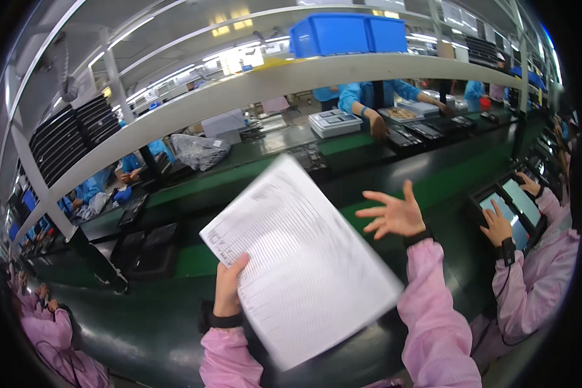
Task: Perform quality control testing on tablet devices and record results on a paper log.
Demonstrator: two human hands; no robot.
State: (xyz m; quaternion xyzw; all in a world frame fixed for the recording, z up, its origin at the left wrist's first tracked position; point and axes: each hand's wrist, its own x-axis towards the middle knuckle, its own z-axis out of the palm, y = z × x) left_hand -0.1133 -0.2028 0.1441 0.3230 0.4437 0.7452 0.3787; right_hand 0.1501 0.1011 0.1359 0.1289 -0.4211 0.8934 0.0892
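Observation:
A white sheet of paper [310, 271], printed with rows of lines like a form, is tilted above the dark green bench; its right edge is blurred. My left hand [229, 284] grips it at its left edge, thumb on top and the other fingers hidden behind. Whether it is one sheet or a thin stack, I cannot tell. To the right of the paper, my right hand [394, 212] is raised with fingers spread and nothing in it. Both my sleeves are pink, with dark bands at the wrists.
Black trays [145, 249] lie on the bench at left. A white frame rail [258, 83] crosses ahead, with blue bins [343, 33] above. Beyond it, a person in blue [375, 97] reaches over black devices. At right, a person in pink [530, 271] handles tablet-like screens [514, 207].

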